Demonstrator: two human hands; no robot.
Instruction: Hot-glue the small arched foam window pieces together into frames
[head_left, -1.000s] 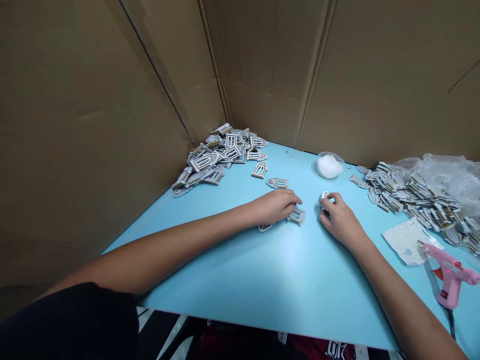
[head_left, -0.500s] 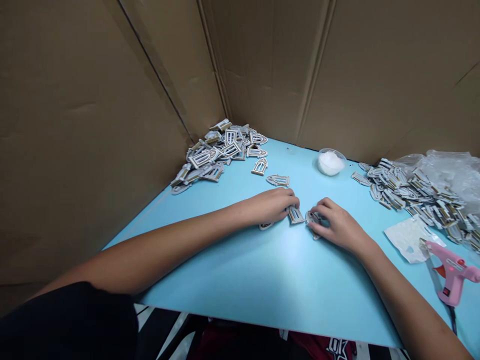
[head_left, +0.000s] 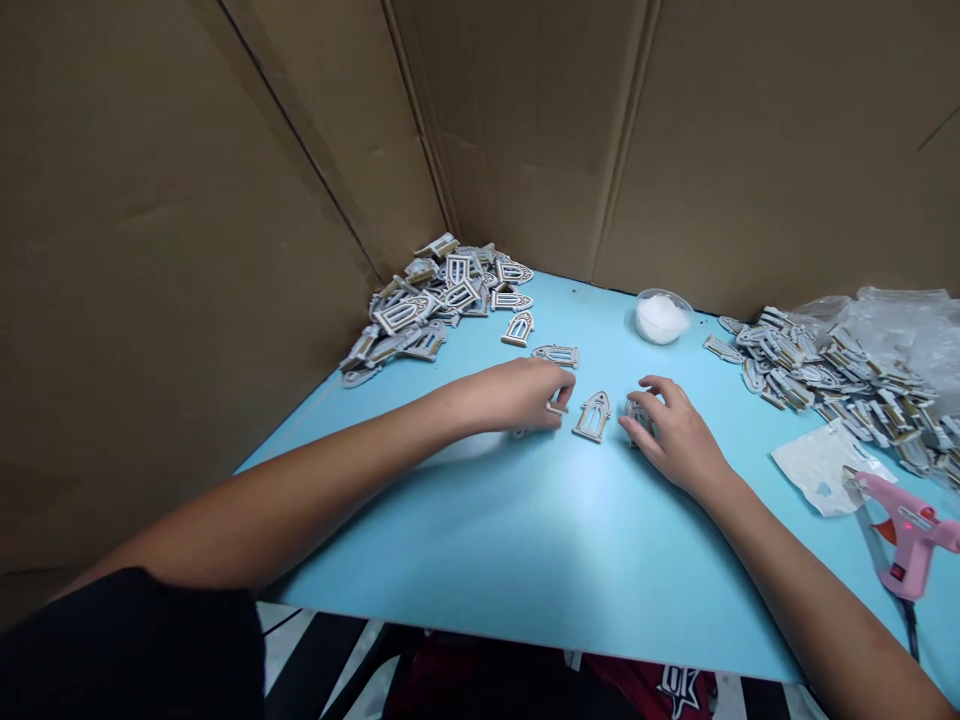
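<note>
My left hand (head_left: 529,395) is closed, its thumb and fingers pinching a small arched window piece (head_left: 556,408), of which only an edge shows. Partly under that hand lies another piece, mostly hidden. Between my hands a white-grey arched window piece (head_left: 593,417) rests flat on the blue table (head_left: 525,540), touched by neither. My right hand (head_left: 675,435) has its thumb and fingers apart over a further window piece (head_left: 638,412), which they partly hide. Beyond my left hand lie one piece on its side (head_left: 556,355) and one with brown detail (head_left: 518,328).
Window pieces form a heap (head_left: 420,305) at the back left and another (head_left: 840,380) at the right, beside clear plastic bags (head_left: 900,330). A bowl of white material (head_left: 661,317) stands at the back. A pink glue gun (head_left: 911,535) lies near a white sheet (head_left: 821,468). Cardboard walls (head_left: 540,140) enclose the table.
My left hand has let go of the middle window piece and moved left, and now pinches another one. My right hand has shifted slightly right, its fingers a little wider apart.
</note>
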